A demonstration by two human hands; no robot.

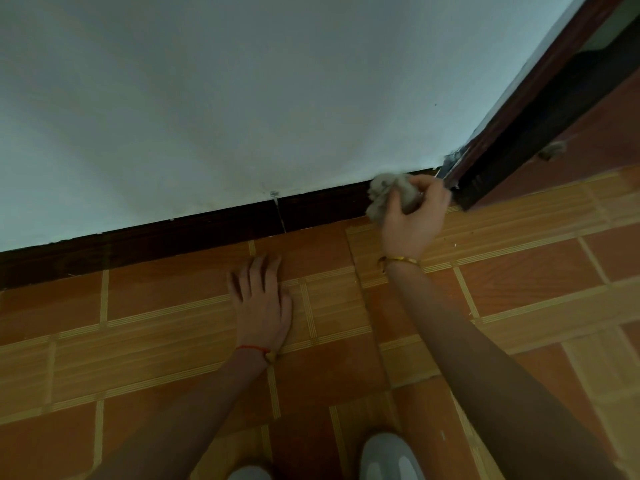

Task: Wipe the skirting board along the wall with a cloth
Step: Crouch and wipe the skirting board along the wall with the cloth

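Shoes (391, 457) sit lowest, nearest me. My right hand (412, 216) has its grip curled tight round the cloth (382, 195), a grey, crumpled lump pressed on the skirting board (207, 233) beside the door frame (519, 140). My left hand (261, 306) lies flat on the floor (519, 271), fingers straight. That dark, dusty board runs long, off to the left, so I think the right hand should slide that way.
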